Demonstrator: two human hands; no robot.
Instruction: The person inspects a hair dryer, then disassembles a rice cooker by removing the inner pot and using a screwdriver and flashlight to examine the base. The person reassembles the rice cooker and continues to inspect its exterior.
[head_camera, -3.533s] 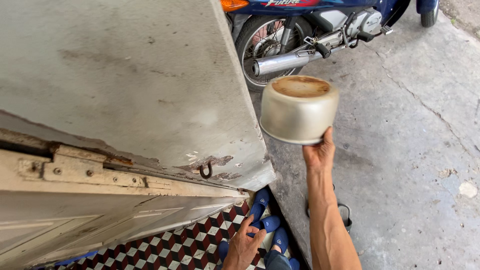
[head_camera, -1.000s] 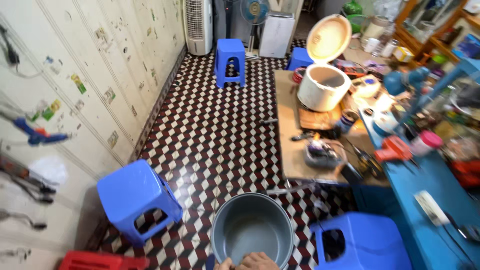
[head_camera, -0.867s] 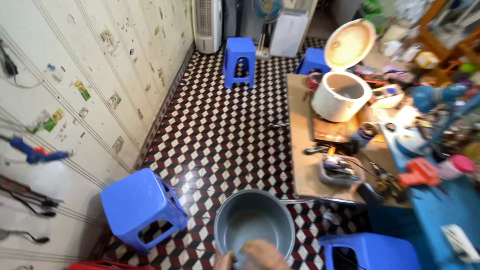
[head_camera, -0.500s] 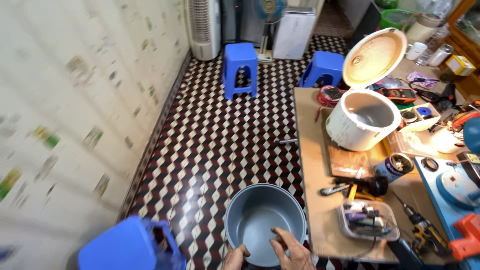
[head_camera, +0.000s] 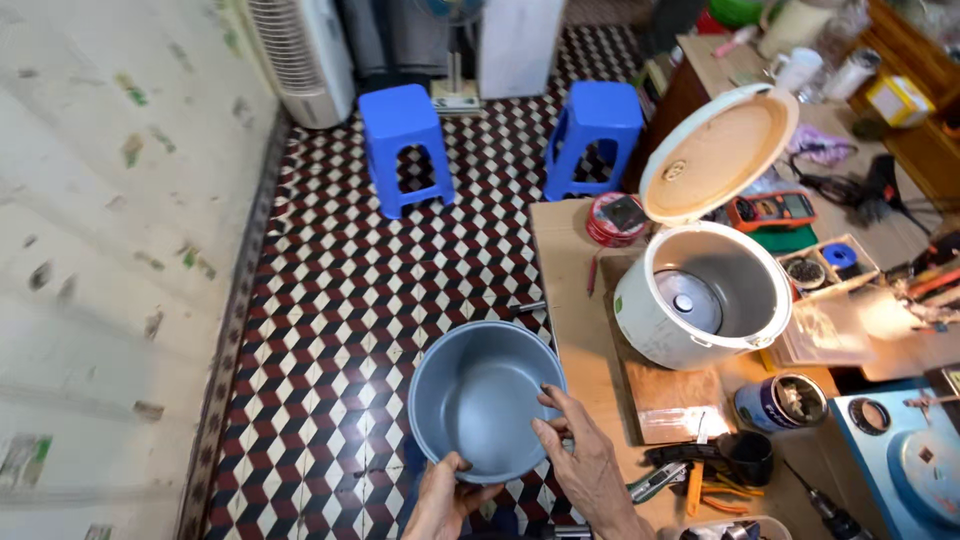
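Head view: left hand (head_camera: 447, 492) and right hand (head_camera: 582, 462) both grip the pot (head_camera: 486, 398); cooker (head_camera: 706, 294) sits up-right of right hand.

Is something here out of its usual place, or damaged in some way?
Yes. The grey inner pot is out of the white rice cooker; the left hand and right hand hold it above the tiled floor. The cooker stands open and empty on the low wooden table. No damage shows.
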